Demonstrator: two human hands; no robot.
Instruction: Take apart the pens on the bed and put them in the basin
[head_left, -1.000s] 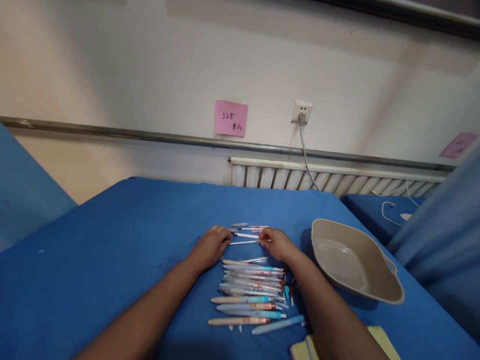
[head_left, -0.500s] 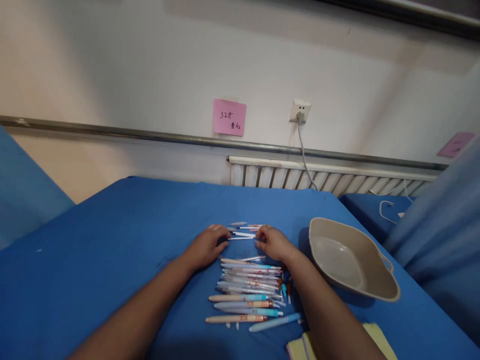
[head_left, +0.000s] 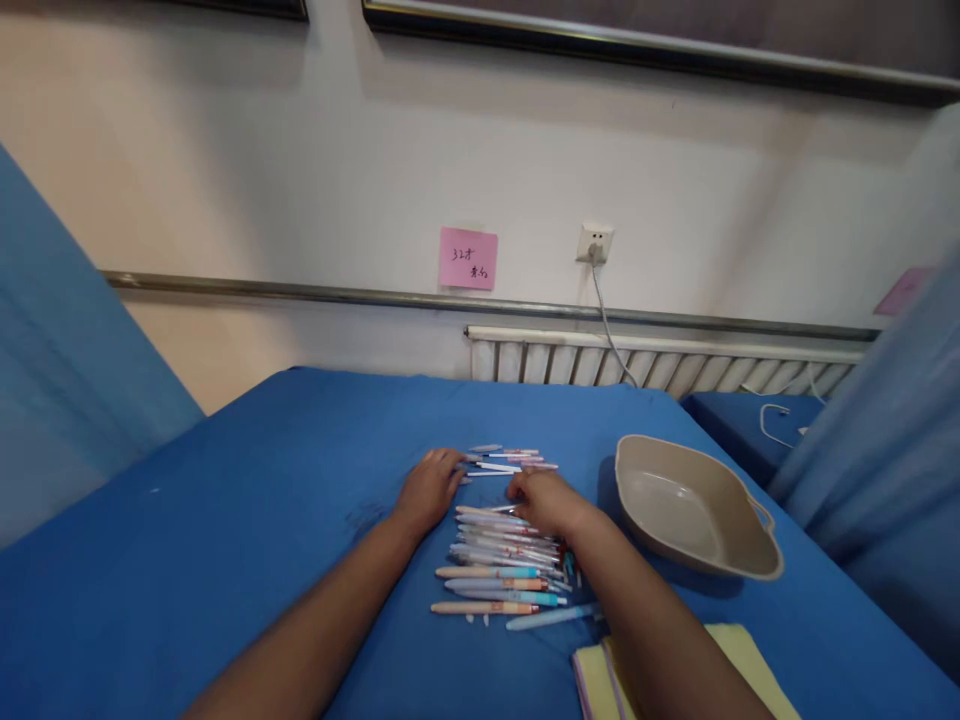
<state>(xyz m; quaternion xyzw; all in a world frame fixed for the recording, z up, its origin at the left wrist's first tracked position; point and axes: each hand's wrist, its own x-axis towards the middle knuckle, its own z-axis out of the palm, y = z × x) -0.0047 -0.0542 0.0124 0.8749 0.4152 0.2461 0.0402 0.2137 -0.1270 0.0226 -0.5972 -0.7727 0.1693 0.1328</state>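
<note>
My left hand (head_left: 433, 490) rests on the blue cloth at the left ends of several thin white pen refills (head_left: 499, 467). Its thumb and fingers are apart. My right hand (head_left: 547, 502) reaches in from the right, just below the refills, with fingers bent together at the top of a row of pens (head_left: 499, 550). A clear pen piece (head_left: 504, 508) lies at those fingertips; whether they grip it is hard to see. The pens lie side by side, in peach, pale blue and clear. A light blue pen (head_left: 547, 617) lies slanted at the near end.
A beige plastic basin (head_left: 694, 505) stands on the right of the blue-covered table (head_left: 300, 450). A folded yellow cloth (head_left: 596, 680) lies under my right forearm. Small white bits (head_left: 478, 620) lie near the pens. A radiator (head_left: 555, 360) and wall are behind; a blue curtain (head_left: 885, 480) hangs right.
My right hand has come away from the right ends of the refills, toward me, to the top of the pen row. My left hand stays beside the refills. The view has tilted up.
</note>
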